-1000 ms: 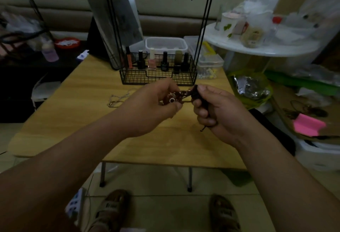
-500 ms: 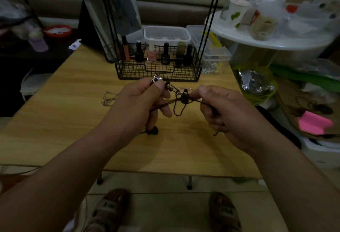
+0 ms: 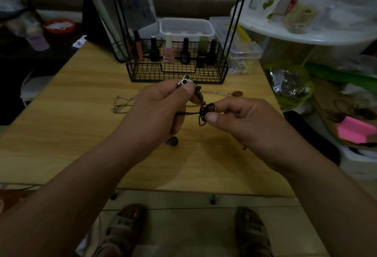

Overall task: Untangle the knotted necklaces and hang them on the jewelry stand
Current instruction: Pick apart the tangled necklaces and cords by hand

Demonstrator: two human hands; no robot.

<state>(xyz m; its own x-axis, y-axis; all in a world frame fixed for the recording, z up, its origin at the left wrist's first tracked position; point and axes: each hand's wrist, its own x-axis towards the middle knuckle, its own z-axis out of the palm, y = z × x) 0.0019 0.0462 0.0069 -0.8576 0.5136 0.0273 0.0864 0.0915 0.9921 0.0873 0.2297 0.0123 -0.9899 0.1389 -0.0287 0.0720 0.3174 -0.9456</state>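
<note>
In the head view, the left hand [image 3: 159, 112] and the right hand [image 3: 244, 122] are raised above the light wooden table [image 3: 71, 124]. The left hand pinches the silver-framed pendant [image 3: 184, 81] of a dark brown cord necklace [image 3: 205, 110] between thumb and forefinger. The right hand pinches that cord's knotted tangle. A thin silver chain necklace [image 3: 122, 101] lies on the table behind the hands. It is near the black wire jewelry stand [image 3: 177, 72], whose basket holds nail-polish bottles [image 3: 185, 53].

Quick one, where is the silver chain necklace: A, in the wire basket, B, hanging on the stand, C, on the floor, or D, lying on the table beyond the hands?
D: the silver chain necklace lies flat on the wooden table, in front of the wire basket.
</note>
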